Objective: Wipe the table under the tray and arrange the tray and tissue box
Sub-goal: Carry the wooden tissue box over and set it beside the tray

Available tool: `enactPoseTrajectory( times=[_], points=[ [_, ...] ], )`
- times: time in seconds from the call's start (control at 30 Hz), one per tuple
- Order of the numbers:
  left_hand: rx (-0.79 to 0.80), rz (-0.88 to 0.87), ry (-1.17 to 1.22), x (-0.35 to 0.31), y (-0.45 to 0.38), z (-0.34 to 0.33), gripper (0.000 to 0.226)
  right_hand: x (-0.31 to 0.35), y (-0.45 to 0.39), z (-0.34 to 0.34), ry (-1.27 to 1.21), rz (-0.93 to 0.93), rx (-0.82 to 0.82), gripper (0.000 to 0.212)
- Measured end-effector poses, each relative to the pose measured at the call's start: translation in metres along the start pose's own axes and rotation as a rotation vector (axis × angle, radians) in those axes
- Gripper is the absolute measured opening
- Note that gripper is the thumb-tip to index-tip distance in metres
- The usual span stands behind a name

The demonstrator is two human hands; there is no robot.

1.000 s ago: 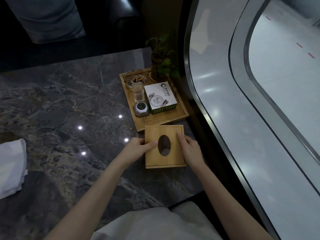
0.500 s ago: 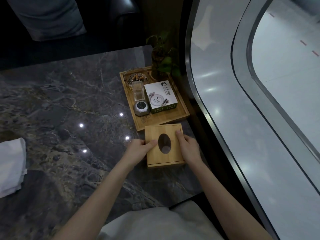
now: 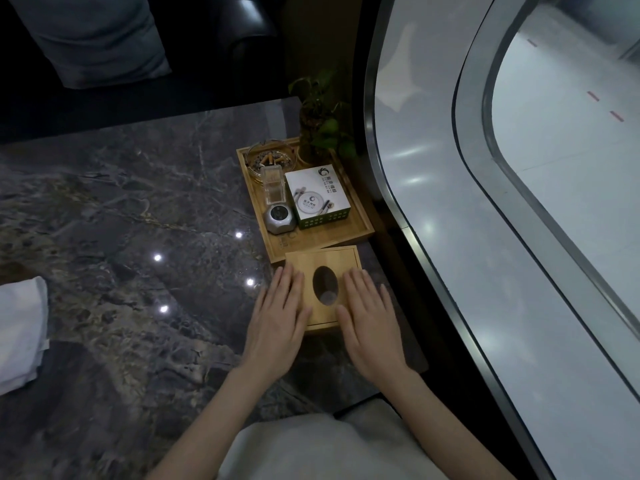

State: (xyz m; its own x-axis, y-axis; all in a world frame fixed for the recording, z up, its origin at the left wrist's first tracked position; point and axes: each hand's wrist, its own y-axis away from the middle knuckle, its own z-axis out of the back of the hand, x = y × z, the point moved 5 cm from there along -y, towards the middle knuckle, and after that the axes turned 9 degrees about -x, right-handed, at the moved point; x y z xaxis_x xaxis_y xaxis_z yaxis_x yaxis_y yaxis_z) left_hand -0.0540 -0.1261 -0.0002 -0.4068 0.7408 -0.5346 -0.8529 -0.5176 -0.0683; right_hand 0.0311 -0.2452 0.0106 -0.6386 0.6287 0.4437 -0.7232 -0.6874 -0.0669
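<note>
Far to the left of the hands, a white cloth lies on the dark marble bench. The left hand is flat and open, with its fingers lying on the left part of the wooden tissue box. It grips nothing. The tissue box sits flat on the bench between and under both hands, and its dark oval hole shows in the gap between them. The right hand is also flat and open, fingers spread on the right part of the box. Just past the fingertips, the wooden tray touches the far edge of the box. In the tray stand a glass ashtray with cigarette ends, a clear holder, a small grey gadget, a white printed box and a little green plant.
</note>
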Motion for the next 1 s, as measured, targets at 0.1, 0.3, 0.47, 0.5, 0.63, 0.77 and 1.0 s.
enactPoseTrajectory(
  times=[0.1, 0.3, 0.47, 0.5, 0.63, 0.77, 1.0],
  points=[
    [0.031, -0.005, -0.02, 0.003, 0.003, -0.005, 0.055, 0.0, 0.008, -0.01, 0.044, -0.007, 0.038, 0.062],
    [0.047, 0.004, -0.016, 0.004, 0.005, -0.011, 0.057, 0.002, 0.007, -0.011, 0.09, -0.026, 0.03, 0.065],
    [0.048, 0.028, 0.028, -0.003, 0.005, -0.016, 0.058, 0.004, -0.004, -0.003, 0.088, -0.032, 0.05, 0.069],
    [0.046, 0.029, 0.027, -0.004, 0.005, -0.017, 0.059, 0.004, -0.006, -0.003, 0.082, -0.04, 0.054, 0.072],
    [0.057, 0.042, 0.018, -0.009, 0.002, -0.02, 0.063, 0.006, -0.011, -0.004, 0.049, -0.076, 0.055, 0.086],
    [0.064, 0.037, -0.012, -0.015, -0.004, -0.021, 0.064, 0.0, -0.014, -0.004, 0.038, -0.091, 0.052, 0.086],
    [0.072, 0.023, -0.068, -0.025, -0.017, -0.024, 0.06, -0.015, -0.021, -0.001, -0.004, -0.087, 0.067, 0.077]
  ],
)
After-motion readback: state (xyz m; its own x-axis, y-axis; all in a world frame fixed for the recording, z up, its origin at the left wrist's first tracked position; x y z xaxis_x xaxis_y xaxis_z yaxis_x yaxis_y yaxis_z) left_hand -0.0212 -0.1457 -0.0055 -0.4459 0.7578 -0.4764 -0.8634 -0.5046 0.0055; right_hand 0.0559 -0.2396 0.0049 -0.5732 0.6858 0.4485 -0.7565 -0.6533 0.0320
